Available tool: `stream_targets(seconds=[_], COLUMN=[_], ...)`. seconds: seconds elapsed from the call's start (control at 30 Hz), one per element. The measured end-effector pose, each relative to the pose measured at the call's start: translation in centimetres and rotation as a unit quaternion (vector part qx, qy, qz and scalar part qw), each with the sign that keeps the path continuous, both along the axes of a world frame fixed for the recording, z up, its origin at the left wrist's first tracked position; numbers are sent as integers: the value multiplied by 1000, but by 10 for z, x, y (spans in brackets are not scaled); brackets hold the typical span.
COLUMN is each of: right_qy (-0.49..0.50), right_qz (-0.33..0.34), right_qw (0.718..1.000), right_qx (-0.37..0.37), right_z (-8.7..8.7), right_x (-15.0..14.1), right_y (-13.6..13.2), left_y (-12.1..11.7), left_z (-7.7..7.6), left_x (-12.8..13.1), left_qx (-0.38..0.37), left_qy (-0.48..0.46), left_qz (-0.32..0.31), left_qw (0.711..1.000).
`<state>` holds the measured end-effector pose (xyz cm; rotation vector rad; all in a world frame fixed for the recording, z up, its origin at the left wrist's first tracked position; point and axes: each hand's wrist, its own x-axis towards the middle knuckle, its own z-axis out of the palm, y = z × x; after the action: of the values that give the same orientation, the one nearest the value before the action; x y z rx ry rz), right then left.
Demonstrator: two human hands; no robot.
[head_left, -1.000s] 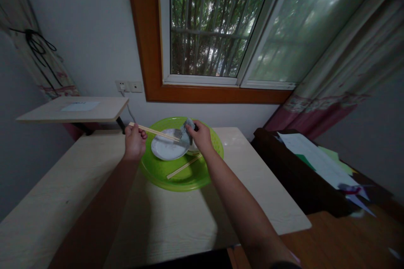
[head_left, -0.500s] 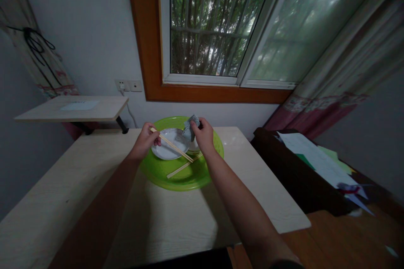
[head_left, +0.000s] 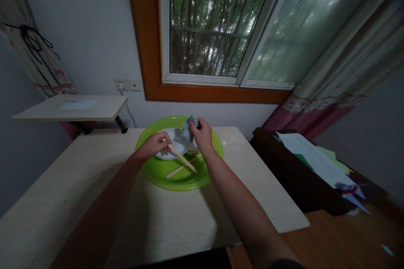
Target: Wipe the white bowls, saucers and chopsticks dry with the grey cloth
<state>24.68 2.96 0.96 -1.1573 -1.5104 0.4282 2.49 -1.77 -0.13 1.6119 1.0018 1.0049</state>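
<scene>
A green round tray [head_left: 158, 172] sits on the pale wooden table [head_left: 94, 201] near the wall. In it lie a white plate [head_left: 174, 139] and a loose chopstick [head_left: 176, 170]. My left hand [head_left: 155, 146] pinches another chopstick [head_left: 183, 161], whose tip slants down onto the tray's floor. My right hand [head_left: 202, 136] is closed on a crumpled grey cloth [head_left: 188, 128] held just above the plate's far right side. A small white bowl's edge [head_left: 192, 149] peeks out under my right hand.
A small side shelf [head_left: 72, 108] stands at the left by the wall sockets [head_left: 128, 85]. A dark desk [head_left: 303, 168] with papers lies to the right. A window with a wooden frame [head_left: 202, 92] is straight ahead, a curtain [head_left: 347, 80] at its right.
My left hand moved right and down over the plate, swinging the chopstick from level above the plate to tip-down in the tray. My right hand with the cloth barely shifted.
</scene>
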Motion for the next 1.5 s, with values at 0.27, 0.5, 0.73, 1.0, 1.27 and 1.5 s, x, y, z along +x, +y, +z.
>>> stream_targets(seconds=[0.27,0.5,0.73,1.0,1.27,1.5], right_qy=[-1,-11,-89,-107,-101,-115], right_qz=[6,25,90,144,208,218], right_qw=[1000,1000,992,984,973,969], right_qx=[-1,3,-17,-11,0,-25], right_z=[0,-2,-7,-7,-13,-14], right_x=[0,-2,-5,-9,-10,-10], right_y=[1,2,2,-2,-1,-1], left_y=[-1,5,2,12,17,13], left_z=[3,-2,4,-7,-10,0], left_x=[-1,-3,1,2,-3,1], left_qx=[-47,31,39,35,90,116], left_qy=[-18,19,-9,-56,-19,2], left_qz=[-34,10,83,144,174,190], left_qw=[998,999,996,987,981,975])
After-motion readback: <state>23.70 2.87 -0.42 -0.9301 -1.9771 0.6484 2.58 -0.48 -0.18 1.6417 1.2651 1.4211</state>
